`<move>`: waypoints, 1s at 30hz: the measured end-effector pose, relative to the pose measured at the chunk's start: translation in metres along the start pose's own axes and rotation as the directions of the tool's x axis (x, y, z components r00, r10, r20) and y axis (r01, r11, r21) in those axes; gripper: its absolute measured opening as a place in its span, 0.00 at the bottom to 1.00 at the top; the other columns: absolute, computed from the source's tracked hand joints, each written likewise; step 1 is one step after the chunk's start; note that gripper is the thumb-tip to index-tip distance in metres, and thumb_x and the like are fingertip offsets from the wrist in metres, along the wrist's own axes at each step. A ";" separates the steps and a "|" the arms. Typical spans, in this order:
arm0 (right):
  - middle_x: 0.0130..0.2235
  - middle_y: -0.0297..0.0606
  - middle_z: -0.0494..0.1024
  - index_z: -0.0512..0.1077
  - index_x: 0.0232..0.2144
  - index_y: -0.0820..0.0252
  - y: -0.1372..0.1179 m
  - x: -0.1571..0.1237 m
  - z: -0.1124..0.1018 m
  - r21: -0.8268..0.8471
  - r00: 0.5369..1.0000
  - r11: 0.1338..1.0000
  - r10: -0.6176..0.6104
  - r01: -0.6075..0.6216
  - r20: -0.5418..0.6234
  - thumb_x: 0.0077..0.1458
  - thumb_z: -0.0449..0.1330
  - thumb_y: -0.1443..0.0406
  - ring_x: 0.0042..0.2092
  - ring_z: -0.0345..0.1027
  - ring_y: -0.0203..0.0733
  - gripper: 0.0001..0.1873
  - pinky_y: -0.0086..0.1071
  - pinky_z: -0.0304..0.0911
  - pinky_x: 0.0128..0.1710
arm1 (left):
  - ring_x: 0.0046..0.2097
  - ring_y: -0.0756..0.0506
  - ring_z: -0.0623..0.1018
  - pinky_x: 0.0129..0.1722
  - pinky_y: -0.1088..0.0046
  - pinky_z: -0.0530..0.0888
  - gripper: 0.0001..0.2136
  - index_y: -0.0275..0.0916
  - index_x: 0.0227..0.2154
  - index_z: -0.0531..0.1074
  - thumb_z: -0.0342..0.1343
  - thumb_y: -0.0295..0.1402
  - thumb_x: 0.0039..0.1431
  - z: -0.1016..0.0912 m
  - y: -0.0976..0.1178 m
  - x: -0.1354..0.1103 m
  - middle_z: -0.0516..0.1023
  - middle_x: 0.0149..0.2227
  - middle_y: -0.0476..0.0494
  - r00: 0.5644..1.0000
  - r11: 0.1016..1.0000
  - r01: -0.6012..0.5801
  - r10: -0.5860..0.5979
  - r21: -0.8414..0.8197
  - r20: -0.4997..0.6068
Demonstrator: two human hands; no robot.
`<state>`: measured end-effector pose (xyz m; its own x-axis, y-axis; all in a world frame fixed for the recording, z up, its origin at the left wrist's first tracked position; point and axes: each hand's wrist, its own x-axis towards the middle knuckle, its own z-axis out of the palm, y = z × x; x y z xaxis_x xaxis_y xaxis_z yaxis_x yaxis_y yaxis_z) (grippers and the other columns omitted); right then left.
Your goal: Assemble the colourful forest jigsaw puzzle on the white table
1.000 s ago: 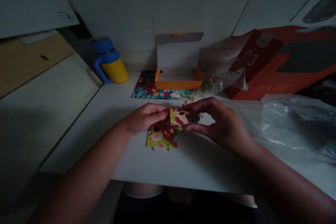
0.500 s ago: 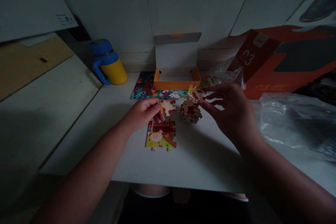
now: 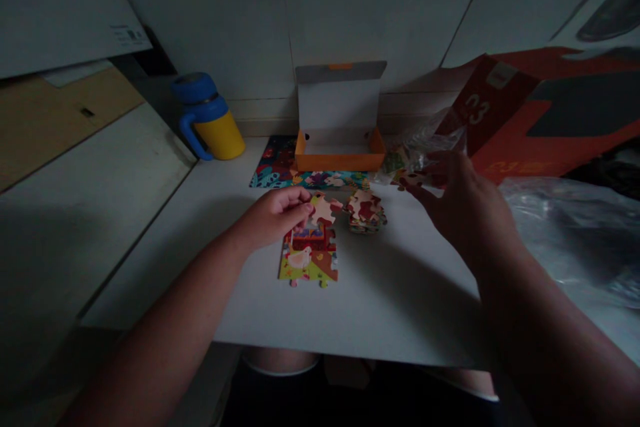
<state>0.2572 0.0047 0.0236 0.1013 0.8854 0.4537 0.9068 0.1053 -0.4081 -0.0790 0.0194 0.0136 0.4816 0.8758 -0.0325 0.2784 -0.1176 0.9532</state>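
My left hand [image 3: 280, 215] pinches a jigsaw puzzle piece [image 3: 324, 209] with a pale patch and a green edge. It is above the joined puzzle pieces [image 3: 309, 263], which show a white hen on green; my fingers partly cover their top edge. Right of it, a stack of puzzle pieces [image 3: 366, 208] with brown and cream patches lies on the table. Farther right, my right hand [image 3: 467, 220] has its thumb and fingers closed about another puzzle piece [image 3: 413, 177], low beside a clear plastic bag. The fingers partly hide that piece.
Behind the stack an orange box [image 3: 340, 161] stands with its lid up, by a dark illustrated sheet [image 3: 273, 163]. A blue and yellow flask [image 3: 213, 120] stands at back left. Clear plastic [image 3: 555, 227] and a large orange-red box [image 3: 505, 107] take up the right side.
My right hand has moved right with its puzzle piece, from above the stack to beside the plastic bag. My left hand has barely moved; its piece is turned slightly.
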 end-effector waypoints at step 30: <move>0.63 0.42 0.78 0.74 0.60 0.47 -0.056 -0.036 0.008 0.614 0.820 0.697 -0.556 0.372 0.135 0.68 0.63 0.64 0.58 0.77 0.51 0.20 0.48 0.76 0.57 | 0.44 0.42 0.86 0.41 0.67 0.84 0.16 0.39 0.52 0.71 0.64 0.43 0.69 0.041 -0.005 -0.005 0.83 0.47 0.37 0.953 0.800 0.168 0.017 -0.576 0.302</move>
<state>0.1995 -0.0295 0.0235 -0.4763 0.7286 0.4922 0.4184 0.6802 -0.6019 -0.0486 -0.0036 -0.0034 0.7147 0.6914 -0.1054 -0.1751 0.3227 0.9302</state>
